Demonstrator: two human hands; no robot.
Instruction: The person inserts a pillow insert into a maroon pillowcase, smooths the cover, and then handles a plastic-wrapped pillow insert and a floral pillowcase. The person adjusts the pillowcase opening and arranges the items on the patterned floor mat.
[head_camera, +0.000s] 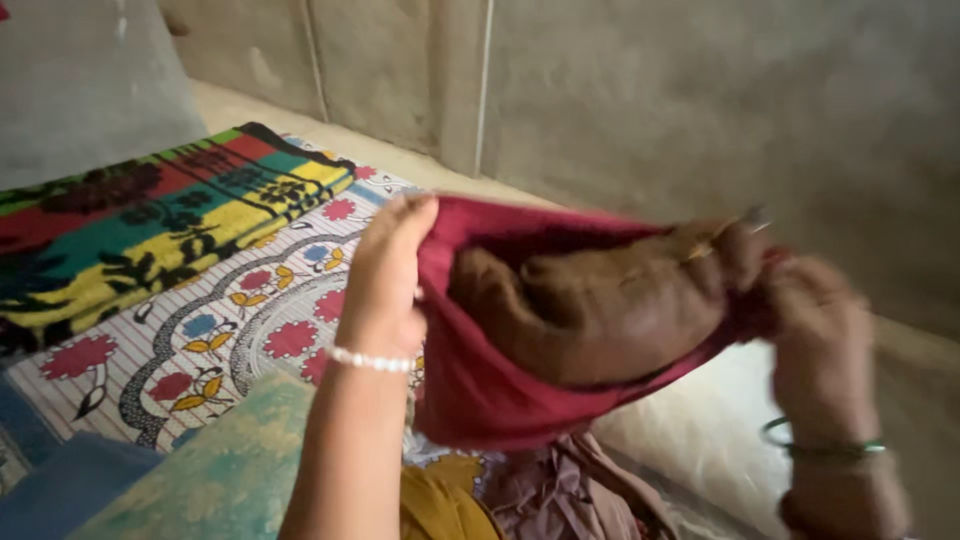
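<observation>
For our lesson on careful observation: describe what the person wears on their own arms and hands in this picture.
Both forearms are bare, with no sleeves showing. The left hand has a bracelet of small white beads around its wrist. The right hand, blurred in this view, has a thin green bangle around its wrist. No rings or gloves can be made out.
</observation>
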